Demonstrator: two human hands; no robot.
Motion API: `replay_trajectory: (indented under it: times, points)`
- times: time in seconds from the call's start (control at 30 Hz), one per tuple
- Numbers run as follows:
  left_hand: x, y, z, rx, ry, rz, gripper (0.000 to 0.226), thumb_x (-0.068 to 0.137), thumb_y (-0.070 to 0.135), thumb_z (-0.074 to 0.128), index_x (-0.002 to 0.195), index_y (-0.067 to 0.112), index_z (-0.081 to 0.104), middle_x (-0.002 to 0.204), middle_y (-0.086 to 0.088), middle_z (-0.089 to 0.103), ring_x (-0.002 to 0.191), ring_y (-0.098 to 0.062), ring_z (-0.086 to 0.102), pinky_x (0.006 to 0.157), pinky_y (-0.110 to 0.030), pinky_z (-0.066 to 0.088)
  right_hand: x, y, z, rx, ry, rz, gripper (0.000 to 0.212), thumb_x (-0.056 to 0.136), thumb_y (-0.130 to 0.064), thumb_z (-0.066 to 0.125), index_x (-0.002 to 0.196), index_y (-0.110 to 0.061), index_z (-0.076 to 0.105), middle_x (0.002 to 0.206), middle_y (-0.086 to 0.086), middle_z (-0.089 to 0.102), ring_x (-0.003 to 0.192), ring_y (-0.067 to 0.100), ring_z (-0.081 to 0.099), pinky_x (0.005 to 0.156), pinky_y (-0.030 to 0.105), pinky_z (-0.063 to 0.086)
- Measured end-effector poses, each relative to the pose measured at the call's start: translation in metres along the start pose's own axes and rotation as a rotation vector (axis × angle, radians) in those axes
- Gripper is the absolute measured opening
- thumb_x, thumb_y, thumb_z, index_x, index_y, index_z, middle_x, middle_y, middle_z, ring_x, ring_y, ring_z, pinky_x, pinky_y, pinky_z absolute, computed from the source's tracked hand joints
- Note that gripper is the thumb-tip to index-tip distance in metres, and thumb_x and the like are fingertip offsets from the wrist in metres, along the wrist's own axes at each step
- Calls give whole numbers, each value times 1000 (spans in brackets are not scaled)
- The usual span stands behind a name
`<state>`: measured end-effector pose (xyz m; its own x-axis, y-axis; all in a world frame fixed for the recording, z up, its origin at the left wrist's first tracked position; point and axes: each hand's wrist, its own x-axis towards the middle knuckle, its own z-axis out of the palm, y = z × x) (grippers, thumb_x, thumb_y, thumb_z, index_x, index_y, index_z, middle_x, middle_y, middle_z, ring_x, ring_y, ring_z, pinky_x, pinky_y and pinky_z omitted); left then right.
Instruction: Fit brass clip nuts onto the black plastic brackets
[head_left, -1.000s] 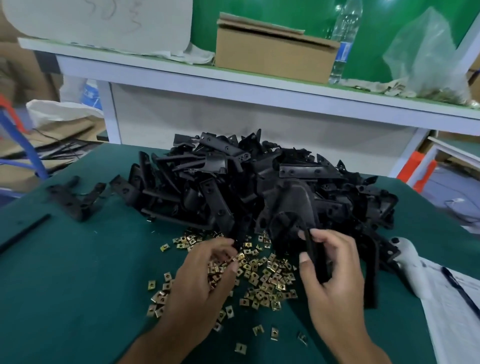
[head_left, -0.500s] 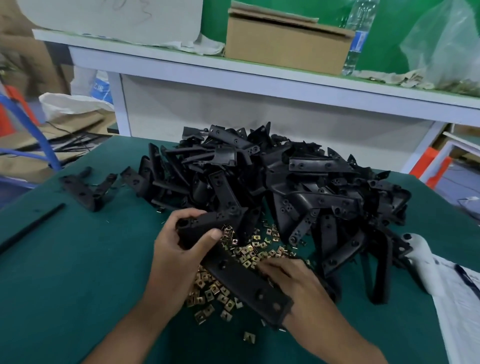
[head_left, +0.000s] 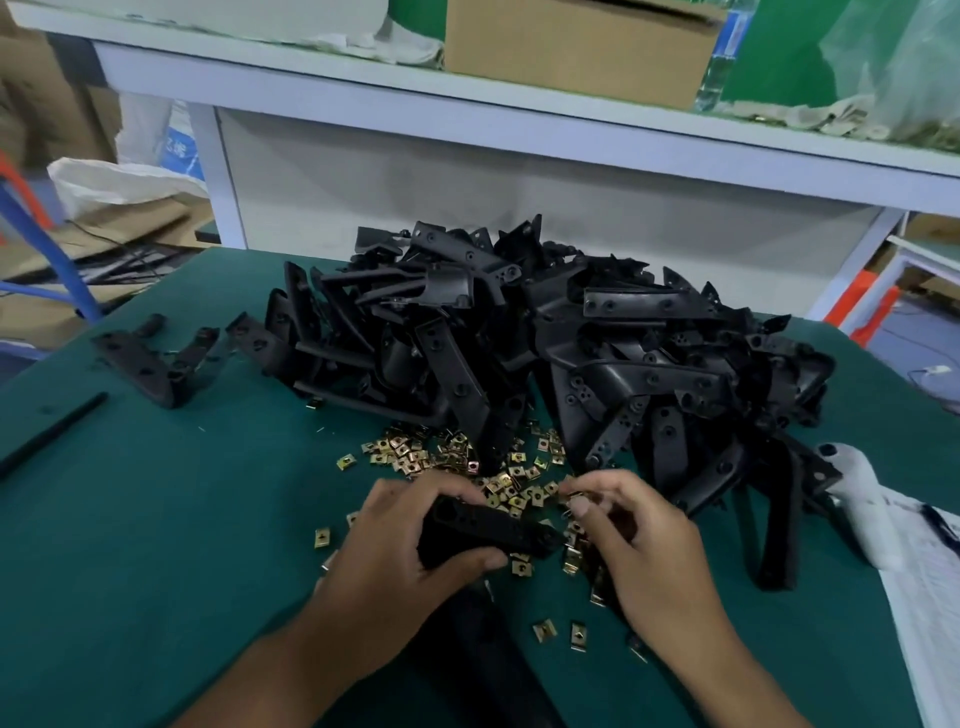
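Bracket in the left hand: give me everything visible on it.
The bracket is a black, matte piece that looks like moulded plastic, elongated, with at least one round hole showing near its left end. It lies roughly level, tilting slightly down to the right, just above the green mat and the scattered clip nuts. The left hand grips its left part, fingers over the top and thumb underneath. The right hand is close to its free right end; contact cannot be told. No nut is visibly fitted.

Green table w/ black rod at left edge, white paper at right. White shelf behind: cardboard box, clear plastic bag.
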<state>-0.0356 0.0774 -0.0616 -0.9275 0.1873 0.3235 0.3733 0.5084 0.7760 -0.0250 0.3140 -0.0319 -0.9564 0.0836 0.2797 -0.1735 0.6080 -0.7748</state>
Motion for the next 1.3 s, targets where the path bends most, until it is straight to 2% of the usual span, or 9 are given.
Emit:
replay_trajectory:
  times: [0.1, 0.23, 0.5, 0.7, 0.87, 0.97, 1.1, 1.2, 1.3]
  points:
    - [1, 1, 2, 36, -7, 6, 56, 63, 98, 45, 108, 65, 51, 104, 33, 46, 105, 14, 39, 73, -20, 44, 5, -1, -1, 178, -12, 126, 12, 95, -33, 64, 101, -41, 70, 93, -15, 66, 89, 0, 61, 78, 22, 46]
    - [3, 5, 0, 26, -30, 32, 49, 70, 95, 43, 108, 65, 49, 112, 44, 43, 109, 11, 36, 75, -20, 41, 17, -16, -3, 491, -116, 285, 13, 90, -38, 65, 100, -35, 73, 75, -9, 59, 74, 3, 59, 75, 28, 46]
    - [1, 6, -1, 46, -98, 66, 42, 79, 90, 38, 112, 65, 45, 113, 42, 45, 113, 6, 35, 78, -20, 38, 20, -18, 7, 943, -241, 389, 28, 83, -20, 68, 110, -20, 77, 88, 0, 69, 79, 7, 65, 66, 19, 54]
    - [-1, 12, 0, 58, -169, 98, 31, 94, 76, 33, 123, 65, 34, 121, 48, 36, 120, 7, 34, 82, -18, 39, 17, -17, 7, 912, -284, 415, 20, 75, -26, 73, 94, -24, 79, 94, 0, 69, 71, 4, 57, 69, 23, 49]
    - [-3, 12, 1, -103, -219, 47, 34, 93, 56, 50, 122, 62, 34, 121, 34, 50, 120, -2, 51, 95, -25, 44, 14, -18, 8, 909, -249, 446, 7, 79, -21, 68, 86, -20, 69, 97, 9, 76, 61, 3, 50, 50, 16, 42]
    - [-2, 12, 2, -154, -224, 18, 31, 87, 62, 60, 114, 57, 45, 117, 24, 65, 115, -10, 60, 94, -41, 50, 12, -20, 6, 850, -287, 373, 5, 80, -25, 70, 84, -23, 67, 102, 12, 76, 69, 5, 55, 70, 24, 48]
    - [3, 14, 0, -155, -144, 88, 31, 80, 56, 73, 109, 53, 61, 110, 29, 68, 111, -1, 63, 92, -29, 49, 10, -23, 1, 812, -303, 324, 16, 70, -30, 81, 82, -25, 72, 106, 13, 73, 98, 22, 67, 99, 45, 47]
    - [5, 14, -1, -284, -132, 105, 34, 75, 49, 81, 108, 47, 70, 106, 25, 73, 103, 3, 68, 89, -11, 49, 11, -23, -4, 869, -341, 336, 20, 67, -23, 84, 82, -22, 72, 95, 7, 73, 86, 17, 68, 81, 29, 56]
    - [6, 15, -2, -412, -160, 64, 35, 74, 44, 83, 108, 46, 74, 104, 16, 76, 101, -3, 71, 89, -12, 51, 12, -24, -8, 961, -404, 383, 17, 73, -9, 80, 80, -20, 70, 91, 4, 70, 79, 13, 67, 70, 22, 56]
